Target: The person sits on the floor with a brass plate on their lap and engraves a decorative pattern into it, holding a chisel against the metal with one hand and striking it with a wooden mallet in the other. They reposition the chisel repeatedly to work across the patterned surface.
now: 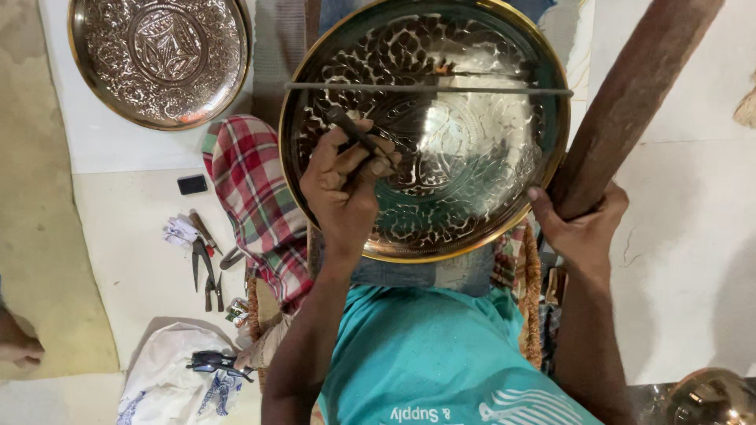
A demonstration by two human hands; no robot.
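A large round engraved metal plate (472, 47) with a brass-coloured rim stands in front of me, above my lap. A thin metal rod (488, 90) lies across its upper part. My left hand (342, 189) rests on the plate's left side, its fingers closed on a slim dark engraving tool (350, 130) whose tip touches the engraved surface. My right hand (579, 224) sits at the plate's lower right rim and grips a thick brown wooden club (630, 94) that slants up to the right.
A second engraved plate (157, 59) lies at the top left. A red checked cloth (252, 181) hangs beside my left arm. Pliers and small tools (205, 264), a small black block (192, 184) and a white bag (169, 378) lie on the floor. Another person's hand (17, 346) shows at the left edge.
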